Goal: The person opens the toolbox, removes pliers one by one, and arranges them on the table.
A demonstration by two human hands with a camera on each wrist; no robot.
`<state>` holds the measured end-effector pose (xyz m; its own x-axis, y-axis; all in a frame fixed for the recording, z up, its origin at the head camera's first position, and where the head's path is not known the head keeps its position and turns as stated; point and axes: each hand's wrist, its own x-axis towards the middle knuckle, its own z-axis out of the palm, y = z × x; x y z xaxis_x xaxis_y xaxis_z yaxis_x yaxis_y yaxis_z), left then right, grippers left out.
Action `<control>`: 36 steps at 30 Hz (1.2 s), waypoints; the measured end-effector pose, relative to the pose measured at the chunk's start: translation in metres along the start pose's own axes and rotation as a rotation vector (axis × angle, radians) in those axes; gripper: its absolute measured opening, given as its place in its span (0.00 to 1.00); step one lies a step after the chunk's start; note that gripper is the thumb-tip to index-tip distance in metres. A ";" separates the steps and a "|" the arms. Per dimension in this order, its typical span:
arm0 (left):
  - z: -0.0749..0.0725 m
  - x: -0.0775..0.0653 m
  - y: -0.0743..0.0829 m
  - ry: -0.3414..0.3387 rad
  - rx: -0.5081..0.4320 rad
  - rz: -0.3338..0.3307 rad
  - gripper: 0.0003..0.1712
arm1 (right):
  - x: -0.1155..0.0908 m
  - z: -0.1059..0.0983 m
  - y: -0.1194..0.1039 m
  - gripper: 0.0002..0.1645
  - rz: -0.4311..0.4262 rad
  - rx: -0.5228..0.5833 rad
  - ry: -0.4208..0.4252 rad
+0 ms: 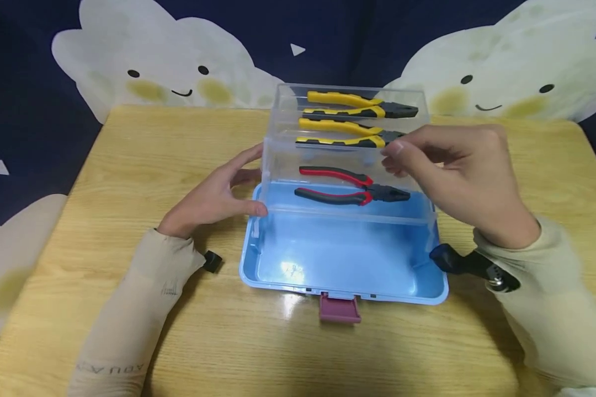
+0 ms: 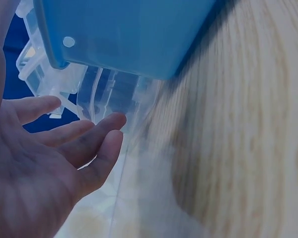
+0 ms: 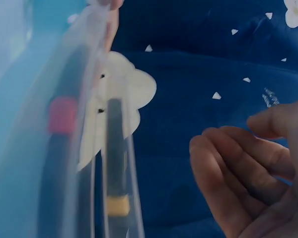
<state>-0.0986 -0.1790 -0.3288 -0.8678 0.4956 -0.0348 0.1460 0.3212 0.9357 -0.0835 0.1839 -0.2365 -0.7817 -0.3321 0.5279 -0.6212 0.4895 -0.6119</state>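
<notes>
A blue toolbox (image 1: 338, 253) with a purple latch (image 1: 340, 310) stands open, its clear trays raised. In the lower tray (image 1: 283, 160) lie red-and-black pliers (image 1: 357, 187). Two yellow-and-black pliers lie in the upper tray (image 1: 283, 94), the back pair (image 1: 362, 105) above the front pair (image 1: 347, 132). My left hand (image 1: 213, 193) spreads around the trays' left end, thumb at the lower tray's front corner; its other fingers extend loosely in the left wrist view. My right hand (image 1: 467, 171) overlaps the front pair's jaws in the head view. In the right wrist view its loosely bent fingers hold nothing.
The toolbox stands on a wooden table (image 1: 129, 309). Behind the table hangs a dark blue cloth (image 1: 328, 44) printed with white smiling clouds. A dark strap or device (image 1: 472, 264) sits at the right cuff, close over the toolbox's right rim.
</notes>
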 end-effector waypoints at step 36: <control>0.000 0.000 0.000 0.004 0.012 -0.007 0.66 | 0.007 0.033 0.000 0.28 0.025 -0.373 -0.484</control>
<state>-0.0982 -0.1790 -0.3290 -0.8708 0.4900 -0.0401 0.1453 0.3344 0.9312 -0.0909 0.1553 -0.2520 -0.7865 -0.6026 0.1349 -0.6094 0.7221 -0.3273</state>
